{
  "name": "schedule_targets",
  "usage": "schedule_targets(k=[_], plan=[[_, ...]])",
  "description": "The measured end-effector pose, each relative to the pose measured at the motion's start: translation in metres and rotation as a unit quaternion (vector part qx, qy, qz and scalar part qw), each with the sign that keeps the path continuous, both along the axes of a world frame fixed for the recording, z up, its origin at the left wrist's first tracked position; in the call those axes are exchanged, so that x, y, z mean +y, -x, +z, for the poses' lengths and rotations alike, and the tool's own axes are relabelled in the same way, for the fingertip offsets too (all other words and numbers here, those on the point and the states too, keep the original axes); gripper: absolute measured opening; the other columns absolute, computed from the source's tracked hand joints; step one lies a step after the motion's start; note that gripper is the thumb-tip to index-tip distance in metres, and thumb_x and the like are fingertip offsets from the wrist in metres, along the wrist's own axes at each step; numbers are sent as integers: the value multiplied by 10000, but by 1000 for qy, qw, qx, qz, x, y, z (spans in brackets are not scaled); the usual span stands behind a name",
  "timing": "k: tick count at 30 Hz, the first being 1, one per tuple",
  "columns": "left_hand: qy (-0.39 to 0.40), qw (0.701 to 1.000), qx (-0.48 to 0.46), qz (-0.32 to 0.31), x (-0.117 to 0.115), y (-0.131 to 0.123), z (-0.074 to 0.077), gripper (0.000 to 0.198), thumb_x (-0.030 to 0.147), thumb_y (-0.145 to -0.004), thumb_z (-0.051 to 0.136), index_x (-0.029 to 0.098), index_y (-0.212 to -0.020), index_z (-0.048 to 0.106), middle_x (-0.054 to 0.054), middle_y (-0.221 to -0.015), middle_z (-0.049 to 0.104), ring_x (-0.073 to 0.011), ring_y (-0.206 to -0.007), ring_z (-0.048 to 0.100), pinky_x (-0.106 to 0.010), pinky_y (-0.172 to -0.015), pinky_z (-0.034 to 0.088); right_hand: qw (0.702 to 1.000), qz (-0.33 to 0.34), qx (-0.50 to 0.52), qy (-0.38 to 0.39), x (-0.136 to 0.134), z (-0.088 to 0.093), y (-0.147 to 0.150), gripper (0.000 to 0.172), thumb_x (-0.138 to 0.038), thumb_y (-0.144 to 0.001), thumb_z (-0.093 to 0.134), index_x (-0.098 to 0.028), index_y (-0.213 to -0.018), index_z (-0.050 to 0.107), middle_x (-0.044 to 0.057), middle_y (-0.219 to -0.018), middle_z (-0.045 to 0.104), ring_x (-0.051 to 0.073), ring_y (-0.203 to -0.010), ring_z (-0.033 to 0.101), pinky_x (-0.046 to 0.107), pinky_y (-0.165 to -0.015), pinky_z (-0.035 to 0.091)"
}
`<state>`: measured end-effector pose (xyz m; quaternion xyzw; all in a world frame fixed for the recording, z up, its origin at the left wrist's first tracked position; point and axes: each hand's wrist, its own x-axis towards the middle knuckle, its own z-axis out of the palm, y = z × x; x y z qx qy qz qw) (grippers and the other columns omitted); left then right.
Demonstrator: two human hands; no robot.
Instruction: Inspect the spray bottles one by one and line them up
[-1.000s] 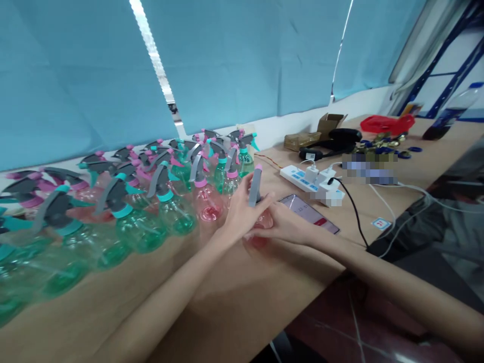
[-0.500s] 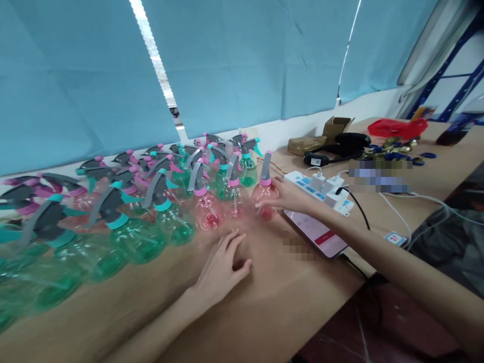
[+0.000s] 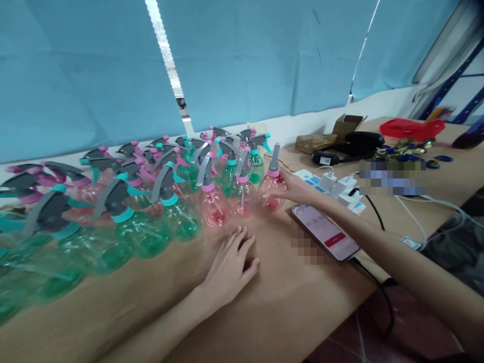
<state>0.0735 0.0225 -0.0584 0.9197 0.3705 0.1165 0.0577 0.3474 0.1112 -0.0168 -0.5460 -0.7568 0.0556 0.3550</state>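
Note:
My right hand (image 3: 290,187) is wrapped round a pink spray bottle (image 3: 270,200) with a grey and pink trigger head, upright on the table at the right end of the front row. My left hand (image 3: 233,262) lies on the wooden table (image 3: 264,307), fingers apart, holding nothing. Just beyond its fingertips stand another pink spray bottle (image 3: 215,205) and a paler pink one (image 3: 242,197), which is beside the gripped bottle. To the left, a green spray bottle (image 3: 180,219) with a turquoise collar belongs to a dense group of several green and pink bottles.
A phone (image 3: 325,232) showing a timer lies right of my left hand, under my right forearm. Behind it is a white power strip (image 3: 355,204) with chargers and cables. Farther back are a cardboard box (image 3: 348,128), a black strapped device (image 3: 363,143), brass fittings (image 3: 412,148) and a red bag (image 3: 412,128).
The view has shifted slightly, so most things appear farther right. My right hand stays on the pink spray bottle, which now stands closer to the paler one. My left hand still rests on the table.

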Motion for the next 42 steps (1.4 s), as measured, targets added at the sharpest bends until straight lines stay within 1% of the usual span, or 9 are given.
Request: schedule_targets(k=[5, 7, 10, 15, 20, 25, 33, 39, 42], plan=[[0, 1000, -9, 2, 0, 0, -1, 454, 349, -925, 456, 123, -1318, 485, -183, -1451, 422, -327, -1363, 353, -542, -1072, 351, 999, 21, 41, 29, -23, 5, 7, 713, -535, -776, 652, -172, -1342, 413, 162, -1311, 548, 315, -1197, 530, 480, -1005, 417], [-3, 1000, -11, 0, -1, 0, -2, 458, 346, -926, 450, 114, -1320, 483, -190, -1450, 422, -328, -1364, 352, -541, -1073, 350, 998, -24, 55, 4, -41, 4, 12, 780, -534, -762, 671, -177, -1386, 368, 175, -1403, 464, 339, -1319, 406, 517, -1077, 331], [-7, 1000, -12, -3, -3, 3, -4, 456, 341, -930, 441, 107, -1319, 484, -193, -1451, 419, -328, -1364, 353, -535, -1075, 349, 994, -63, 85, -11, -74, 0, 25, 773, -519, -786, 653, -187, -1410, 338, 174, -1435, 430, 340, -1329, 398, 539, -1064, 345], [-14, 999, -29, -8, -11, 11, -9, 445, 331, -925, 454, 114, -1312, 482, -198, -1444, 426, -335, -1355, 368, -539, -1079, 344, 996, 25, 77, -38, -120, -13, 70, 531, -430, -864, 593, -232, -1330, 430, 123, -1290, 573, 293, -1213, 531, 520, -1002, 427], [-23, 999, -35, -1, -26, 41, -9, 387, 291, -897, 508, 104, -1235, 531, -207, -1414, 463, -324, -1343, 393, -511, -1088, 352, 988, 150, 37, 25, -132, -21, 131, 385, -361, -908, 543, -252, -1272, 483, 89, -1282, 581, 237, -1203, 539, 467, -1006, 447], [-37, 997, -36, 50, -49, 109, -6, 369, 271, -906, 493, 107, -1234, 540, -197, -1402, 483, -308, -1328, 420, -499, -1088, 357, 969, 240, 26, 47, -125, -21, 197, 362, -357, -906, 550, -246, -1248, 510, 84, -1255, 600, 216, -1177, 558, 445, -1004, 457], [-33, 978, -80, 192, -89, 257, -1, 379, 333, -924, 457, 150, -1234, 574, -145, -1367, 536, -290, -1288, 472, -480, -1067, 387, 939, 340, 15, 53, -127, -11, 328, 375, -373, -902, 556, -263, -1260, 521, 74, -1312, 579, 223, -1237, 524, 480, -1051, 408], [-38, 936, -188, 296, -121, 355, 6, 281, 344, -897, 488, 231, -1118, 620, -63, -1156, 672, -252, -1068, 628, -456, -966, 477, 915, 395, 45, 75, -133, -2, 431, 381, -354, -870, 610, -245, -1228, 539, 67, -1295, 593, 216, -1227, 529, 466, -1045, 411], [-74, 890, -243, 379, -125, 400, 5, 258, 355, -901, 459, 196, -1059, 587, -83, -1025, 683, -243, -875, 675, -452, -819, 541, 903, 411, 84, 93, -135, 3, 473, 407, -345, -857, 626, -230, -1236, 530, 81, -1268, 605, 216, -1191, 554, 451, -1008, 444]])
